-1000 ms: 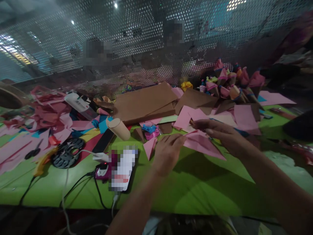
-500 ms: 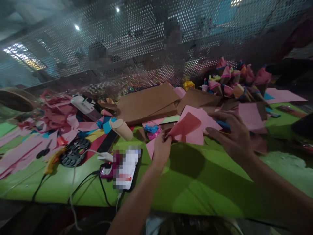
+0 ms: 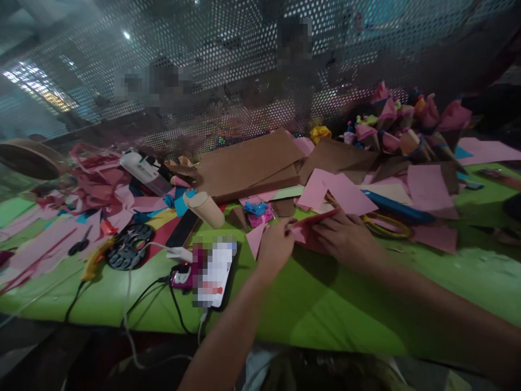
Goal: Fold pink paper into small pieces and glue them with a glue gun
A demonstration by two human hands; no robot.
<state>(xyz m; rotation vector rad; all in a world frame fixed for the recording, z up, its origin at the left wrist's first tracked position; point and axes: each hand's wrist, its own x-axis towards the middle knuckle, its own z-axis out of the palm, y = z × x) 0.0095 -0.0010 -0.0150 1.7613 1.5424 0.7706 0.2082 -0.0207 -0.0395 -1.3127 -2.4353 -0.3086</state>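
My left hand [image 3: 277, 243] is pinched on the left end of a pink sheet of paper [image 3: 315, 231]. The sheet is held just above the green tabletop, its upper edge bent over. My right hand [image 3: 345, 238] has its fingers closed on the right part of the same sheet. Its thumb and part of the paper are hidden. Flat pink paper pieces [image 3: 345, 193] lie right behind my hands. Beside my right hand are a yellow loop-shaped handle [image 3: 386, 227] and a long blue item [image 3: 401, 207]. Crumpled blue and magenta bits [image 3: 258, 213] lie beyond my left hand.
A phone [image 3: 217, 274] with a cable, a yellow glue gun [image 3: 95, 263] and a cardboard tube [image 3: 205, 209] lie to the left. Brown cardboard [image 3: 248, 163] stands behind. Paper-wrapped cones [image 3: 423, 127] are piled at the back right. Small scissors [image 3: 80, 241] lie among pink scraps.
My right hand has moved left and closed on the pink sheet, where it was apart from it before. The sheet has been lowered and bent. The view has shifted slightly.
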